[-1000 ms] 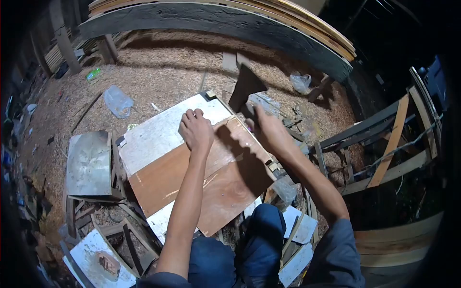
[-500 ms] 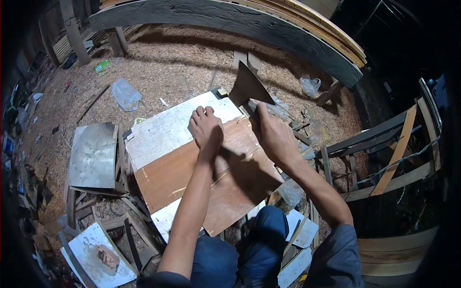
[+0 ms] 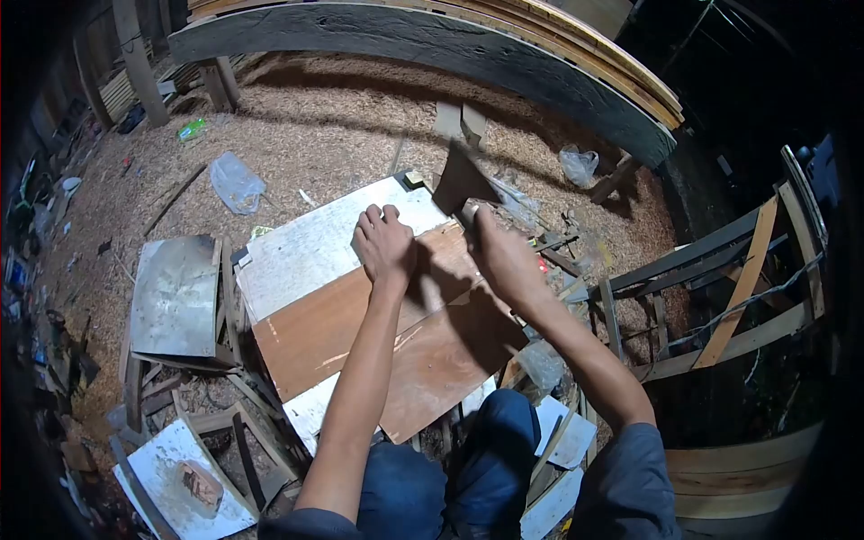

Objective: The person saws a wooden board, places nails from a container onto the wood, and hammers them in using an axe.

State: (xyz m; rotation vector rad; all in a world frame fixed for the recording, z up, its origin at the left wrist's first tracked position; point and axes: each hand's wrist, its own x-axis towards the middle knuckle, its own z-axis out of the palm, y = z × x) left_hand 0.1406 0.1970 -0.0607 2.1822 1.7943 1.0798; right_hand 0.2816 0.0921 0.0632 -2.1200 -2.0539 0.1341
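Note:
My right hand [image 3: 511, 265] grips the handle of a hatchet [image 3: 462, 180], its broad dark blade raised above the far right corner of the panel. Blur softens this hand a little. My left hand [image 3: 385, 243] rests farther left with curled fingers, near where brown plywood [image 3: 310, 346] meets a white board [image 3: 301, 261]. Its fingertips are turned away, so what they hold, if anything, is hidden. The plywood pieces lie over the white board in front of my knees. Shadows of my arms and the tool fall across the wood.
Sawdust and shavings cover the ground. At left stand a worn metal-topped stool [image 3: 175, 292] and a broken white-topped frame [image 3: 175, 481]. Clear plastic bags [image 3: 237, 183] lie about. A long beam [image 3: 432, 45] crosses the back, and a wooden frame [image 3: 729, 279] stands at right.
My right hand and the hatchet have shifted slightly down and left, toward the panel. My left hand stays at nearly the same spot on the panel.

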